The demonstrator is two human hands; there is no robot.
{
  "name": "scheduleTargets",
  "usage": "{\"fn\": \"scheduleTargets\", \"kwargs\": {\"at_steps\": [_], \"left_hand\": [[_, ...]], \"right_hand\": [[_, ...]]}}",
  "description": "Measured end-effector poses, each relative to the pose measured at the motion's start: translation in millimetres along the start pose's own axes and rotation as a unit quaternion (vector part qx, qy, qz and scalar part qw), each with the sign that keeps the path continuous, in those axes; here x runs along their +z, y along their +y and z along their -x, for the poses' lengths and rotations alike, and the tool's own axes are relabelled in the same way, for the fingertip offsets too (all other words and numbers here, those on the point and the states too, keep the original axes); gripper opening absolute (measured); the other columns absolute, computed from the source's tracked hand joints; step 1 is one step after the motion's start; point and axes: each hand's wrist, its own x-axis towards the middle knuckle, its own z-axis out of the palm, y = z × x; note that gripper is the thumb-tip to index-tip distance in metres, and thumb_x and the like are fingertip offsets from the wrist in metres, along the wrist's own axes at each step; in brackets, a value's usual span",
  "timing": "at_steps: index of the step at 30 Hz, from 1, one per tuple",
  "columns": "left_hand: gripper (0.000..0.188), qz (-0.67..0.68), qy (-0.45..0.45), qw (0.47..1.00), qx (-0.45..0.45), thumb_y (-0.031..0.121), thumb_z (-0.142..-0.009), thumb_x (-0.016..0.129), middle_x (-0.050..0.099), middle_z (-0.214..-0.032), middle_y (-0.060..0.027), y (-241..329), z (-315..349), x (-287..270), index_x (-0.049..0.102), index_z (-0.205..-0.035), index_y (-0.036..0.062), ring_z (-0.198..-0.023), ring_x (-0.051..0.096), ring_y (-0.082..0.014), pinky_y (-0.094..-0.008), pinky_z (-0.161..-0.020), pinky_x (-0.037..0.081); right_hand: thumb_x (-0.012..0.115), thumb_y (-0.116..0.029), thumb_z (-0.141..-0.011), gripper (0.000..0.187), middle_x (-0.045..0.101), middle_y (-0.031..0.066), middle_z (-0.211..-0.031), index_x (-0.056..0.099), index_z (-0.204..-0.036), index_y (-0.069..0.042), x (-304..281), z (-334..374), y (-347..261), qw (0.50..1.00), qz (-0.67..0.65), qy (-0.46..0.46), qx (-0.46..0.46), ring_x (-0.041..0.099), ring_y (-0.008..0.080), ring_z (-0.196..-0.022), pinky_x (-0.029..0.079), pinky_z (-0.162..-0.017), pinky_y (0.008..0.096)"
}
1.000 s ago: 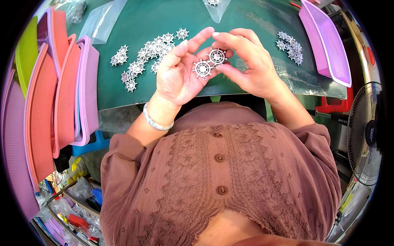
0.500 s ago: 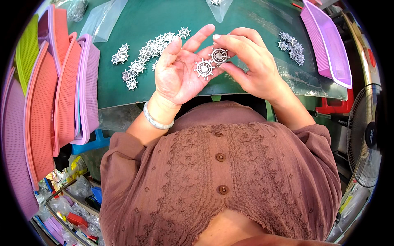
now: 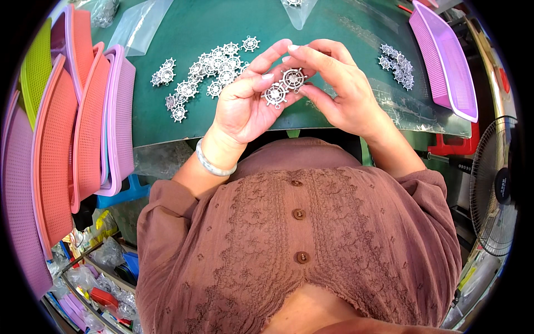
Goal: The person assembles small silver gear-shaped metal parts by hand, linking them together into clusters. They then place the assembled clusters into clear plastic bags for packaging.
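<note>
Two silver ship's-wheel charms are between my hands, over the near edge of the table. One charm (image 3: pixel 275 96) lies on the fingers of my left hand (image 3: pixel 238 108), which is palm up with the thumb bent in against it. Beside it, touching or overlapping, is the other charm (image 3: pixel 293 79), its right edge pinched by the thumb and fingers of my right hand (image 3: pixel 349 89). Whether the two charms are joined cannot be made out. Past my left hand lies a loose spread of similar charms (image 3: pixel 208 64), with a smaller cluster (image 3: pixel 163 73) to its left.
Another charm pile (image 3: pixel 396 65) lies at right on the green table (image 3: pixel 345 33), beside a purple basket (image 3: pixel 445 61). Stacked coloured baskets (image 3: pixel 92 128) crowd the left. Clear plastic bags (image 3: pixel 142 25) lie at the far side. A fan (image 3: pixel 492 183) stands at right.
My left thumb and fingers have curled inward, the thumb coming down to the charm. The charms have shifted slightly left and closer together. My right hand keeps its pinch.
</note>
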Motion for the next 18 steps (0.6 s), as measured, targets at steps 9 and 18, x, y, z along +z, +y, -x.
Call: {"fn": "scheduleTargets", "kwargs": {"at_steps": [9,18], "left_hand": [[0.045,0.001,0.082,0.996,0.025,0.004,-0.085,0.035,0.038,-0.129,-0.0225,1.1,1.7,7.8,0.032,-0.13,0.0025,-0.119,0.038,-0.0363,-0.0466,-0.1,0.033],[0.047,-0.035,0.13,0.988,0.073,-0.002,-0.08,0.037,0.039,-0.128,-0.0225,4.1,2.2,8.9,0.037,-0.127,0.0027,-0.117,0.04,-0.0342,-0.046,-0.101,0.032]], "right_hand": [[0.064,0.002,-0.064,0.052,0.059,0.0065,-0.098,0.051,-0.114,-0.004,-2.2,1.2,2.1,0.999,0.02,0.039,0.011,0.054,0.0263,-0.088,0.042,-0.083,0.0354],[0.063,0.002,-0.065,0.04,0.06,0.0076,-0.091,0.055,-0.104,-0.004,-5.4,2.2,-1.4,0.999,0.017,0.015,0.032,0.055,0.0254,-0.082,0.045,-0.071,0.0335]]}}
